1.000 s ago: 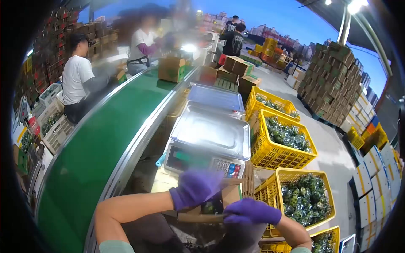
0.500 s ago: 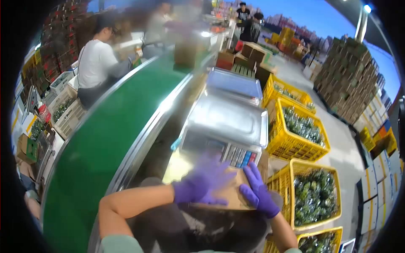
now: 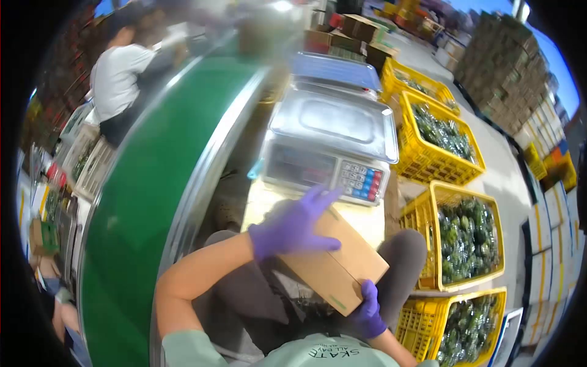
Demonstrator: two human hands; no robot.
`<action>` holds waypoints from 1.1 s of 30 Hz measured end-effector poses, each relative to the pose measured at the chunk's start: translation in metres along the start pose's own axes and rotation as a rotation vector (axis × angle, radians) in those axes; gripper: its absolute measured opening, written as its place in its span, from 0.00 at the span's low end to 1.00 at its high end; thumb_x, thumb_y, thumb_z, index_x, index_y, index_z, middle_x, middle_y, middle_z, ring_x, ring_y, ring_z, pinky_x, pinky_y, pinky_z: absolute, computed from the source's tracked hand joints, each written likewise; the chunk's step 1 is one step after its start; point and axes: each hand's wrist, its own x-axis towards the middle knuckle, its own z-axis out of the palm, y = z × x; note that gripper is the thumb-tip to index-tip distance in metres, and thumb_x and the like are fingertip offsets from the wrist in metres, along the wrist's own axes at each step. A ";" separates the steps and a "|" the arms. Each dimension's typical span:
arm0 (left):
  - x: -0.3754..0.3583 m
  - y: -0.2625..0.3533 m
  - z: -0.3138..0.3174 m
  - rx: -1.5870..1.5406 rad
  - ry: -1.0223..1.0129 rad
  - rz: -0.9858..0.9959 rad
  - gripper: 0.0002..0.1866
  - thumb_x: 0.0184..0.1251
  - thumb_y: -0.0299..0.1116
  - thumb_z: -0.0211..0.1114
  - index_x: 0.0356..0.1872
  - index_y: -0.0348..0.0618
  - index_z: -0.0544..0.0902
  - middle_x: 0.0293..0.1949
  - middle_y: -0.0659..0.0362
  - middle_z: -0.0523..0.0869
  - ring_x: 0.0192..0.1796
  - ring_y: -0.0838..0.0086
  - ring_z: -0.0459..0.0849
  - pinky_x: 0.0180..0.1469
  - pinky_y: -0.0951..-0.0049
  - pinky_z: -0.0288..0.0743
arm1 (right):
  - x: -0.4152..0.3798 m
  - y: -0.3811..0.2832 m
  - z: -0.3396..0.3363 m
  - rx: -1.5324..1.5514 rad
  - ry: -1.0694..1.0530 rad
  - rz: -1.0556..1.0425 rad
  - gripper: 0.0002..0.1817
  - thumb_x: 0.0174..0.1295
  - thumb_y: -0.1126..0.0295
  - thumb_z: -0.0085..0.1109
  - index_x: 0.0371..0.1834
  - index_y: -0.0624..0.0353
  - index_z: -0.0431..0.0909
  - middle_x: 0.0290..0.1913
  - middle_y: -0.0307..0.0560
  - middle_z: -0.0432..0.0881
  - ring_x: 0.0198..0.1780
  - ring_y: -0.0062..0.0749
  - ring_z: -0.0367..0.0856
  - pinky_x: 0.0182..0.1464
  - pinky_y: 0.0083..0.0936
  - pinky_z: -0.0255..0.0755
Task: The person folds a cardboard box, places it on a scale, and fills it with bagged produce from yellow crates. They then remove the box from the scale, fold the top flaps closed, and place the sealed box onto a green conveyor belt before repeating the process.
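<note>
The left hand [image 3: 293, 225], in a purple glove, lies flat with fingers spread on top of a closed cardboard box [image 3: 333, 263], while the right hand [image 3: 369, 306], gloved the same, cups the box's near lower corner from beneath, so the box is held tilted between them over the person's lap. Just beyond the box stands a scale [image 3: 330, 144] with a steel pan, a green conveyor belt [image 3: 147, 183] runs along its left, and yellow crates [image 3: 422, 226] of bagged greens stand on the right.

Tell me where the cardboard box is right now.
The cardboard box sits low in the head view, tilted over the person's lap, between the left hand on top and right hand underneath, just before the scale.
</note>
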 end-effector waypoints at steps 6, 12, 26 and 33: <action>-0.044 0.020 -0.080 0.135 0.213 -0.007 0.57 0.49 0.56 0.75 0.76 0.45 0.53 0.70 0.34 0.62 0.71 0.41 0.64 0.66 0.55 0.67 | 0.025 -0.019 0.055 -0.115 -0.249 0.162 0.41 0.66 0.44 0.51 0.72 0.64 0.58 0.70 0.58 0.66 0.69 0.47 0.68 0.69 0.47 0.65; -0.118 0.031 -0.157 0.469 1.117 0.047 0.45 0.64 0.47 0.64 0.74 0.32 0.54 0.74 0.44 0.59 0.77 0.52 0.53 0.75 0.57 0.50 | 0.147 0.026 0.237 -0.424 -0.543 0.083 0.27 0.68 0.58 0.54 0.63 0.63 0.62 0.58 0.50 0.73 0.57 0.35 0.76 0.55 0.32 0.75; -0.042 0.029 -0.105 0.602 1.112 0.240 0.39 0.69 0.52 0.55 0.71 0.30 0.59 0.70 0.41 0.64 0.71 0.47 0.65 0.70 0.50 0.58 | 0.239 0.013 0.314 -0.976 -0.950 -0.560 0.42 0.61 0.46 0.63 0.69 0.65 0.62 0.65 0.65 0.69 0.59 0.51 0.77 0.60 0.37 0.72; 0.039 0.056 -0.014 0.379 0.248 0.676 0.26 0.65 0.50 0.62 0.52 0.38 0.79 0.58 0.44 0.77 0.63 0.47 0.74 0.65 0.47 0.67 | 0.248 -0.266 0.009 -1.196 0.170 -0.990 0.10 0.65 0.69 0.59 0.30 0.64 0.73 0.26 0.37 0.70 0.29 0.19 0.67 0.32 0.24 0.65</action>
